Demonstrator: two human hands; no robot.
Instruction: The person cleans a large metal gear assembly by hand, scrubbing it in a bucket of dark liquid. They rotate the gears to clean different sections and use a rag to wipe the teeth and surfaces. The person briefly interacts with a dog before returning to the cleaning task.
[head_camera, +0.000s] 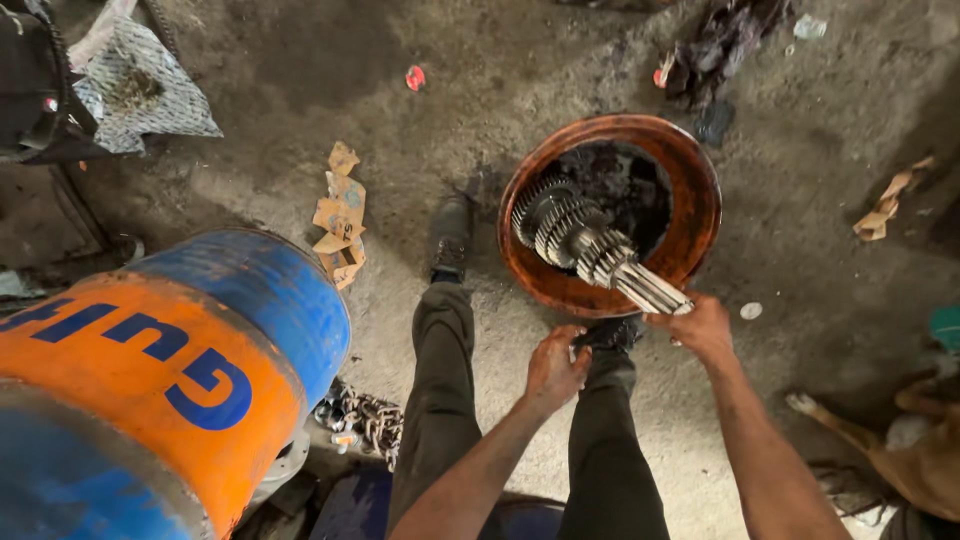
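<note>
Resting in right-hand fingers (690, 318): gear shaft (590, 245).

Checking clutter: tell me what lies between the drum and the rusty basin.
In the head view, torn cardboard scraps and the person's booted leg lie between the blue-orange drum and the basin.

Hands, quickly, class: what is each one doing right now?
Left hand: fingers curled, holding nothing visible, beside the rusty basin.
Right hand: closed on the splined end of the gear shaft.
</note>
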